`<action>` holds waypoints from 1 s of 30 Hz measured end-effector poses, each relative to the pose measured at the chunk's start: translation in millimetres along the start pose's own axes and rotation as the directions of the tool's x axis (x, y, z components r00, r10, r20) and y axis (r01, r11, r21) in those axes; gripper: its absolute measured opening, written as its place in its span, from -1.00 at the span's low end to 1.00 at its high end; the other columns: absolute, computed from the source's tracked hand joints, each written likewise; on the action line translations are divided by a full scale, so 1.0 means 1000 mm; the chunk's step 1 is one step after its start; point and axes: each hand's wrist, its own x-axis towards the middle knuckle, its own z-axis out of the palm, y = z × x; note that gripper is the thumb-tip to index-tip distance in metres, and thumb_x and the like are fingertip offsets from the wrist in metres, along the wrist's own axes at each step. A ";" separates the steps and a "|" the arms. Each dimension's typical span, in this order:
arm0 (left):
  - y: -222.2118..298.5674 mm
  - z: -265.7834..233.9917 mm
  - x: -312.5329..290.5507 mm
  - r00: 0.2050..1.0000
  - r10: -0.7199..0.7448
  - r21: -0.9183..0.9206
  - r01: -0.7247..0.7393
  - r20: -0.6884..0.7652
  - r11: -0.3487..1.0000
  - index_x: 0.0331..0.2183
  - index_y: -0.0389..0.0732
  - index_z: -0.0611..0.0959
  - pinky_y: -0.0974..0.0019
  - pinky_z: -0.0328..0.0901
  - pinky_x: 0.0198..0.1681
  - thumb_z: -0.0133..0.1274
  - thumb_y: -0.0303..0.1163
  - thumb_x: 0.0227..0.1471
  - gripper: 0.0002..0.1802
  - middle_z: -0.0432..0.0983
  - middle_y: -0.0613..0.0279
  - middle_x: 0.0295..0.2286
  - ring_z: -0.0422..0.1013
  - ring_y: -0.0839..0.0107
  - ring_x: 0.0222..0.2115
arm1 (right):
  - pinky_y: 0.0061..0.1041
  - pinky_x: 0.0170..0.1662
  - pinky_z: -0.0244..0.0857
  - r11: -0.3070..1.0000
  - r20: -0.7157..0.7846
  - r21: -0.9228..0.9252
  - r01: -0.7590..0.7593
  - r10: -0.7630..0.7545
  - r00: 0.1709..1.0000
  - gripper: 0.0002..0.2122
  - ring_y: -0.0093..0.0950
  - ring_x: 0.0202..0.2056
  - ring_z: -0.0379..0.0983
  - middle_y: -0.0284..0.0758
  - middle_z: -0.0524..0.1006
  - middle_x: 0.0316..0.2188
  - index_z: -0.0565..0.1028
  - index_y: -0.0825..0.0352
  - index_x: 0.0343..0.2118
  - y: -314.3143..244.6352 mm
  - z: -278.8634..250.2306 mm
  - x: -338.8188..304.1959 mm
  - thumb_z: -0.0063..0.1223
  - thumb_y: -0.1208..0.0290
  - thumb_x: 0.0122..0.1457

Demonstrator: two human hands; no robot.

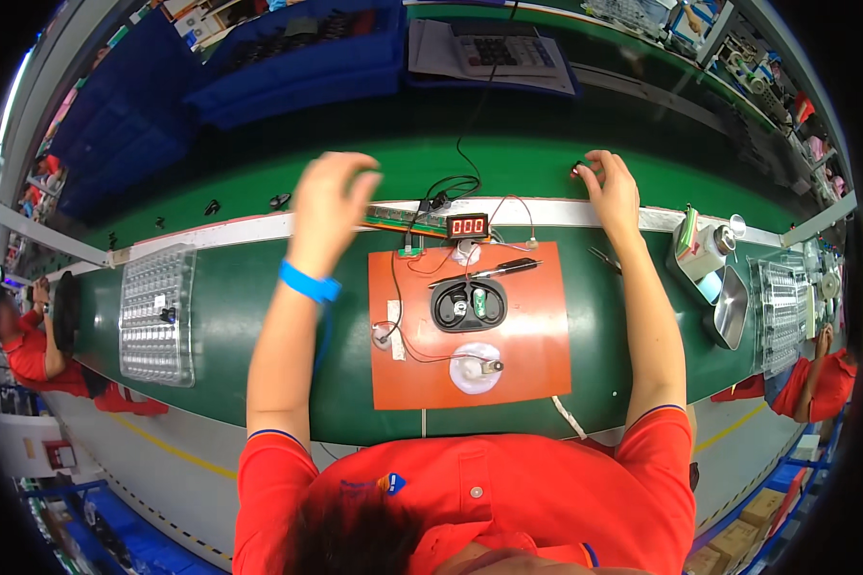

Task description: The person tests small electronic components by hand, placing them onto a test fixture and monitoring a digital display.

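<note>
My left hand [334, 196], a blue band on its wrist, is raised over the near edge of the green belt. Its fingers are bent, with a gap to the thumb and nothing seen between them. Over the belt to the right, my right hand [612, 187] pinches a small black piece [577, 169], too small to tell its kind. Between my forearms an orange mat [537, 331] bears a black oval case [469, 328] with two small parts in its hollows. Behind the case lies a black pen-like tool [516, 267], near a red digit display [467, 226].
Small black pieces [212, 207] are spread along the belt [537, 182]. A clear plastic tray [158, 316] stands left; a metal dish [730, 309] and another clear tray [780, 311] stand right. Thin wires [422, 358] cross the mat. Blue bins [302, 81] stand beyond the belt. Other people sit at both sides.
</note>
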 end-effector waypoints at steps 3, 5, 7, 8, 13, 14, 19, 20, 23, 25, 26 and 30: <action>-0.100 -0.018 -0.020 0.995 -0.080 0.403 0.100 -0.065 0.910 -0.19 -0.17 0.66 0.14 0.31 -0.03 0.22 -0.41 -0.05 -0.70 0.57 0.07 -0.19 0.45 0.08 -0.12 | -0.43 -0.26 0.37 0.945 -0.037 0.300 0.130 -0.125 0.991 -0.84 -0.33 -0.36 0.51 -0.20 0.56 -0.35 0.54 0.35 -0.23 -0.032 -0.009 -0.017 0.15 0.48 0.13; -0.136 -0.025 -0.036 0.985 -0.172 0.512 0.158 -0.020 0.844 -0.12 -0.16 0.65 0.09 0.34 -0.03 0.22 -0.47 -0.08 -0.62 0.56 0.04 -0.18 0.45 0.05 -0.16 | -0.38 -0.25 0.37 0.924 0.046 0.344 0.169 -0.196 0.979 -0.84 -0.26 -0.32 0.51 -0.20 0.57 -0.33 0.56 0.34 -0.23 -0.061 -0.015 -0.047 0.14 0.49 0.11; -0.145 -0.024 -0.038 0.976 -0.216 0.484 0.182 0.016 0.856 -0.13 -0.17 0.64 0.09 0.35 -0.04 0.23 -0.47 -0.09 -0.61 0.57 0.04 -0.19 0.46 0.05 -0.17 | -0.35 -0.23 0.33 0.841 0.070 0.369 0.396 -0.450 0.890 -0.76 -0.27 -0.29 0.47 -0.26 0.56 -0.30 0.56 0.33 -0.20 -0.085 -0.017 -0.075 0.22 0.44 0.04; -0.147 -0.022 -0.036 0.966 -0.254 0.469 0.205 0.044 0.859 -0.13 -0.18 0.64 0.09 0.36 -0.05 0.23 -0.48 -0.10 -0.60 0.57 0.03 -0.20 0.47 0.05 -0.17 | -0.35 -0.23 0.33 0.848 0.084 0.365 0.385 -0.442 0.893 -0.76 -0.27 -0.29 0.47 -0.26 0.56 -0.30 0.56 0.33 -0.20 -0.096 -0.020 -0.085 0.22 0.44 0.04; -0.147 -0.016 -0.038 0.951 -0.308 0.387 0.287 -0.008 0.876 -0.13 -0.22 0.63 0.12 0.40 -0.13 0.24 -0.49 -0.12 -0.60 0.59 0.01 -0.23 0.52 0.04 -0.20 | -0.34 -0.21 0.23 0.848 0.232 0.304 0.435 -0.508 0.829 -0.57 -0.30 -0.25 0.40 -0.32 0.51 -0.26 0.55 0.28 -0.14 -0.129 -0.020 -0.113 0.37 0.31 -0.14; -0.144 -0.015 -0.036 0.949 -0.316 0.388 0.295 -0.012 0.873 -0.13 -0.22 0.63 0.12 0.40 -0.13 0.24 -0.49 -0.12 -0.60 0.59 0.01 -0.23 0.52 0.04 -0.20 | -0.34 -0.21 0.21 0.851 0.239 0.276 0.446 -0.510 0.826 -0.53 -0.31 -0.25 0.39 -0.32 0.50 -0.26 0.55 0.27 -0.13 -0.129 -0.020 -0.115 0.39 0.30 -0.17; -0.111 -0.026 -0.015 0.817 -0.573 -0.095 0.577 0.067 0.812 -0.10 -0.22 0.61 0.30 0.43 -0.16 0.22 -0.50 -0.03 -0.62 0.60 0.09 -0.26 0.54 0.30 -0.21 | -0.33 -0.21 0.21 0.861 0.215 0.304 0.407 -0.478 0.852 -0.53 -0.28 -0.24 0.39 -0.32 0.50 -0.28 0.54 0.29 -0.17 -0.131 -0.014 -0.121 0.42 0.31 -0.21; -0.095 -0.027 -0.009 0.800 -0.585 -0.323 0.592 0.130 0.738 -0.07 -0.22 0.59 0.38 0.43 -0.14 0.20 -0.51 0.02 -0.63 0.59 0.12 -0.26 0.53 0.42 -0.20 | -0.32 -0.21 0.22 0.872 0.220 0.300 0.386 -0.457 0.862 -0.55 -0.28 -0.25 0.39 -0.31 0.50 -0.29 0.54 0.30 -0.19 -0.133 -0.014 -0.120 0.42 0.34 -0.21; -0.044 -0.027 0.001 0.910 -0.333 -0.555 0.414 0.246 0.722 -0.07 -0.22 0.56 0.44 0.41 -0.14 0.18 -0.53 0.04 -0.64 0.54 0.17 -0.21 0.49 0.49 -0.19 | -0.32 -0.21 0.23 0.890 0.241 0.292 0.349 -0.422 0.874 -0.59 -0.29 -0.26 0.39 -0.30 0.50 -0.30 0.53 0.33 -0.23 -0.136 -0.014 -0.121 0.42 0.40 -0.20; -0.006 -0.019 -0.001 0.929 -0.208 -0.632 0.362 0.307 0.685 -0.11 -0.22 0.58 0.43 0.42 -0.17 0.19 -0.51 0.01 -0.66 0.55 0.16 -0.25 0.51 0.49 -0.24 | -0.33 -0.21 0.27 0.859 0.223 0.440 0.264 -0.389 0.894 -0.65 -0.28 -0.26 0.41 -0.28 0.52 -0.31 0.52 0.34 -0.26 -0.133 -0.014 -0.125 0.37 0.49 -0.17; 0.013 -0.012 -0.004 0.930 -0.174 -0.638 0.352 0.325 0.685 -0.15 -0.23 0.59 0.42 0.43 -0.21 0.20 -0.50 -0.02 -0.67 0.58 0.16 -0.31 0.53 0.48 -0.29 | -0.33 -0.21 0.28 0.835 0.218 0.507 0.214 -0.365 0.905 -0.68 -0.28 -0.26 0.42 -0.27 0.53 -0.32 0.51 0.35 -0.28 -0.130 -0.014 -0.129 0.35 0.53 -0.15; 0.065 -0.013 -0.021 0.909 -0.030 -0.576 0.289 0.415 0.765 -0.17 -0.25 0.59 0.48 0.39 -0.24 0.18 -0.51 0.03 -0.73 0.56 0.25 -0.31 0.48 0.56 -0.31 | -0.35 -0.22 0.33 0.766 0.316 0.626 0.145 -0.420 0.851 -0.72 -0.28 -0.28 0.47 -0.26 0.56 -0.35 0.52 0.36 -0.29 -0.119 -0.040 -0.138 0.29 0.62 -0.13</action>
